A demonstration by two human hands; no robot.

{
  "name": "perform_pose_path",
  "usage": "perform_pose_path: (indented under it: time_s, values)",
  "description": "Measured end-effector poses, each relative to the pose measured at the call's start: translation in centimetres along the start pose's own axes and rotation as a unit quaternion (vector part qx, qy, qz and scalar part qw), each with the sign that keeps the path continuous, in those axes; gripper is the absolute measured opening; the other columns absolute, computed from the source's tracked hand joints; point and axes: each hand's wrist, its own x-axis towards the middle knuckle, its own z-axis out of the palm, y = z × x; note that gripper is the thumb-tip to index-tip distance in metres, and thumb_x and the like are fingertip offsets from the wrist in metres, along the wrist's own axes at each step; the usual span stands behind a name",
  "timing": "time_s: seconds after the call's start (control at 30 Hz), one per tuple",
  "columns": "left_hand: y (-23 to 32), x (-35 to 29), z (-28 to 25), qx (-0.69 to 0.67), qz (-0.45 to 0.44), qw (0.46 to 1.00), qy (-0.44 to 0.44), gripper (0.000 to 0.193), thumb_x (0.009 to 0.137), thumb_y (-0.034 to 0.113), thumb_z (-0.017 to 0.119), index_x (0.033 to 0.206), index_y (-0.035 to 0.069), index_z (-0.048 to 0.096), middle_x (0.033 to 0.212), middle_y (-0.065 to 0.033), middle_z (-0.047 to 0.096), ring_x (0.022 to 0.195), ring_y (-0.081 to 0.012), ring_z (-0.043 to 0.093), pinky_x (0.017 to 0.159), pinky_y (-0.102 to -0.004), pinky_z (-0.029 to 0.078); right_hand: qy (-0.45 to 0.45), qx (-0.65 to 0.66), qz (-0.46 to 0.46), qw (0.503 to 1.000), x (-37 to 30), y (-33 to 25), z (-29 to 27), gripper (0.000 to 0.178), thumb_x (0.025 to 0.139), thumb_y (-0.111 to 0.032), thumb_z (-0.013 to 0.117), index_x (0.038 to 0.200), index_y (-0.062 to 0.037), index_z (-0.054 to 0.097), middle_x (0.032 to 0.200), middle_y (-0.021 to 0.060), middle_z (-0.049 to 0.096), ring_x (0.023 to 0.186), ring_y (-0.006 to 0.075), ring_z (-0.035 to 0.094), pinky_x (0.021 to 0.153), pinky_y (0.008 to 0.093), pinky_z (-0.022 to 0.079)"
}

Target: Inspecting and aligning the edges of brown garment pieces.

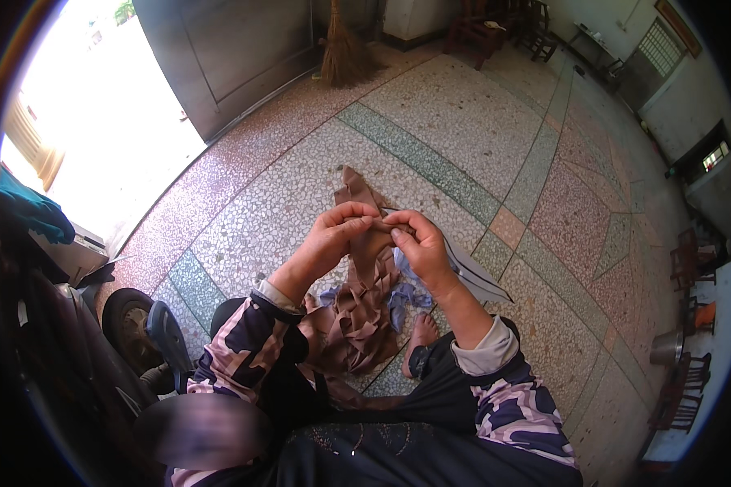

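left hand (335, 237) + right hand (424, 250): fingertips pinched together on brown fabric strip (371, 246) | risk: strip could tangle in brown fabric heap (359, 321) | cause: loose, overlapping folds

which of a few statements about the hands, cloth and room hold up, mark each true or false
1. The left hand and right hand both hold brown cloth. True.
2. The broom lies flat beside the right foot. False: it stands upright by the dark door panel.
3. The right foot is bare. True.
4. The cloth pile on the floor is all green. False: it is mostly brown, with blue cloth next to it.
5. A wheel is on the person's left. True.
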Motion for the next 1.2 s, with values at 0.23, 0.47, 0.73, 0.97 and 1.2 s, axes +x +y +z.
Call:
perform_pose_path:
  time_s: [0.23, 0.47, 0.73, 0.97, 1.2]
  values:
    - [0.6, -0.3, 1.0, 0.138, 0.084, 0.987, -0.019, 0.03, 0.086, 0.007, 0.058, 0.115, 0.002, 0.051, 0.101, -0.0039, 0.06, 0.093, -0.0106, 0.057, 0.078, -0.0224, 0.047, -0.031, 0.164, 0.074, 0.983, 0.5, -1.3, -0.4, 0.026, 0.085, -0.013, 0.058, 0.109, -0.0028, 0.052, 0.1, 0.0056, 0.057, 0.091, 0.0106, 0.055, 0.081, 0.0238, 0.043]
    - [1.0, -0.5, 0.9, 0.275, 0.157, 0.948, -0.02, 0.044, 0.085, 0.007, 0.059, 0.126, 0.005, 0.045, 0.092, -0.0023, 0.057, 0.089, -0.0098, 0.054, 0.076, -0.0231, 0.043, -0.062, 0.182, 0.118, 0.974, 0.2, -0.4, -0.4, 0.027, 0.086, -0.016, 0.059, 0.109, -0.0035, 0.052, 0.099, 0.0033, 0.057, 0.089, 0.0079, 0.054, 0.078, 0.0212, 0.043]
    - [0.5, -0.5, 1.0, 0.219, 0.139, 0.966, 0.007, 0.048, 0.085, 0.006, 0.058, 0.129, 0.005, 0.04, 0.097, -0.0058, 0.058, 0.093, -0.0109, 0.055, 0.077, -0.0238, 0.045, -0.006, 0.101, 0.077, 0.992, 0.2, -0.6, -0.2, 0.021, 0.086, -0.007, 0.053, 0.105, -0.0009, 0.061, 0.098, 0.0033, 0.061, 0.091, 0.009, 0.055, 0.082, 0.022, 0.043]
    - [-0.4, 0.1, 0.1, 0.101, 0.012, 0.995, 0.011, 0.03, 0.089, 0.009, 0.055, 0.118, 0.004, 0.048, 0.102, -0.0065, 0.059, 0.094, -0.0109, 0.057, 0.076, -0.0213, 0.047, -0.001, 0.138, 0.084, 0.987, 0.2, -0.5, -0.3, 0.022, 0.085, -0.002, 0.05, 0.105, -0.0004, 0.06, 0.098, 0.0036, 0.061, 0.091, 0.0097, 0.056, 0.083, 0.0231, 0.044]
    - [-0.6, 0.0, 0.8, 0.344, 0.153, 0.926, 0.04, 0.029, 0.089, 0.006, 0.052, 0.117, 0.003, 0.047, 0.097, -0.006, 0.06, 0.09, -0.0114, 0.058, 0.072, -0.0243, 0.048, -0.008, 0.192, 0.137, 0.972, 0.4, -0.3, -0.1, 0.019, 0.086, -0.005, 0.049, 0.102, -0.002, 0.059, 0.097, 0.0038, 0.06, 0.089, 0.0093, 0.055, 0.082, 0.0231, 0.044]
